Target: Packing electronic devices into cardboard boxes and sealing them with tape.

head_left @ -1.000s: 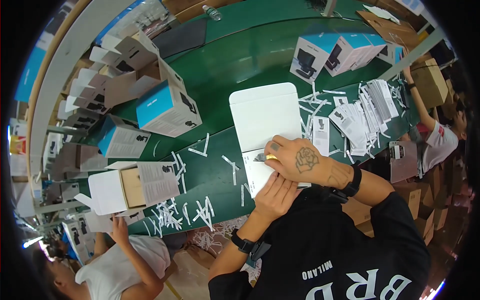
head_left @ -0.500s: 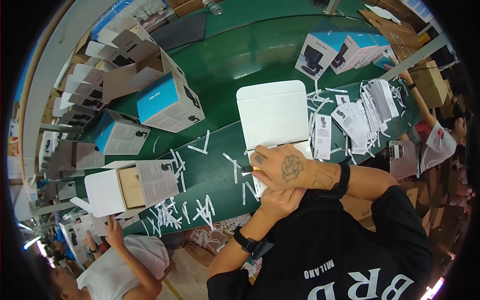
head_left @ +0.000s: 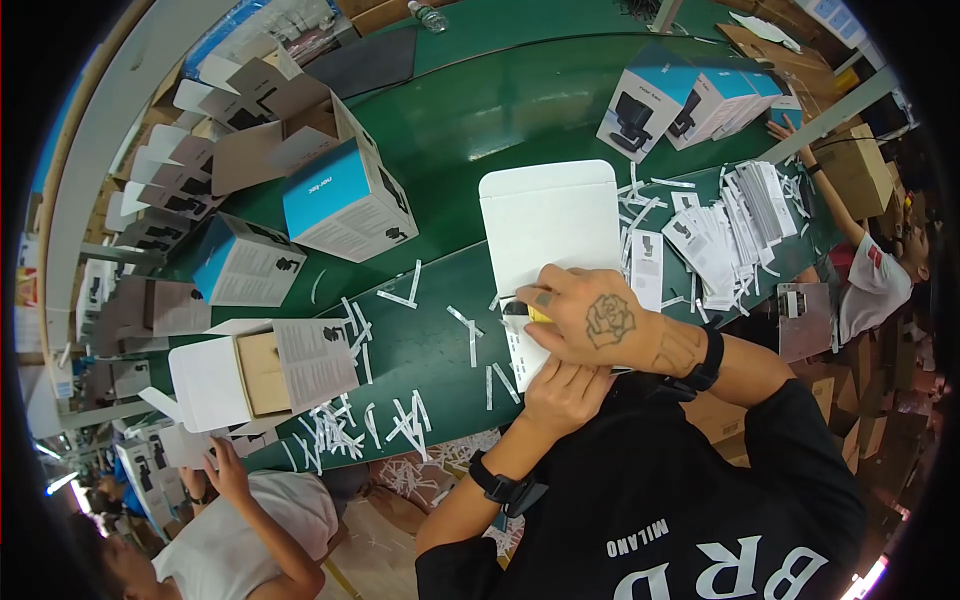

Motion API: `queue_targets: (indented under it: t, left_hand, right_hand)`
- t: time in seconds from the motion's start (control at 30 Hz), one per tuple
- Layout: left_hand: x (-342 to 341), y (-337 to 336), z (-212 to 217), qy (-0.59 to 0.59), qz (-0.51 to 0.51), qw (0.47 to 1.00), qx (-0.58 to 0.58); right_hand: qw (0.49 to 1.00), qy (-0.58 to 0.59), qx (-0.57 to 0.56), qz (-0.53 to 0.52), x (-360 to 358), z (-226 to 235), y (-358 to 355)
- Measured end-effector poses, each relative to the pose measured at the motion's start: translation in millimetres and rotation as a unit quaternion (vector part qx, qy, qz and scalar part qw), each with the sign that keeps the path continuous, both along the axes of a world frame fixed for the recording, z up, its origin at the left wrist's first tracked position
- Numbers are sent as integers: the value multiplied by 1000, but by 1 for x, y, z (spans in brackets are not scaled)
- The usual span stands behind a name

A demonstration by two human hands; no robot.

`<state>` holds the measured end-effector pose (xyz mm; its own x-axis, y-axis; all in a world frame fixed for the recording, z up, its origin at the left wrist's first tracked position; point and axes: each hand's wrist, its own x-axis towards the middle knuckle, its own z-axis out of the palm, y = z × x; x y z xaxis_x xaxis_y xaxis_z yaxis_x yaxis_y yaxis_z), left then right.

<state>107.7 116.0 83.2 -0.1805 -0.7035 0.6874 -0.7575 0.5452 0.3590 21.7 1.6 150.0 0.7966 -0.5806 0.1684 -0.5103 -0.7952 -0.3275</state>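
Note:
A white carton with its lid flap raised stands before me. Over its near part, my right hand is closed around a small yellow tool with a black end; its kind is mostly hidden by the fingers. The black end lies at the carton's left side. Just nearer to me, my left hand has its fingers curled on the carton's near edge. The carton's inside is hidden under my hands.
Paper slips litter the table. A stack of printed leaflets lies at right. Blue-and-white boxes stand on the green surface beyond. An open carton is at left, beside a co-worker; another person is at far right.
My right hand has moved away from me and slightly right with the yellow tool, showing more of its yellow part. The blue-and-white boxes have shifted slightly right.

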Motion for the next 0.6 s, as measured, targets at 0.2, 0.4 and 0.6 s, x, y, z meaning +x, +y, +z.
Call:
queue_targets:
  t: [0.2,0.4,0.6]
  left_hand:
    - [0,4,-1,18,-8,1000,9]
    - [2,12,-4,-11,-12,999,30]
    - [-2,15,7,-38,3,997,65]
  right_hand:
    - [999,-18,-32,35,7,-5,7]
    - [966,-251,43,-31,-10,-1,-8]
    - [842,-289,216,-402,-146,-29,-77]
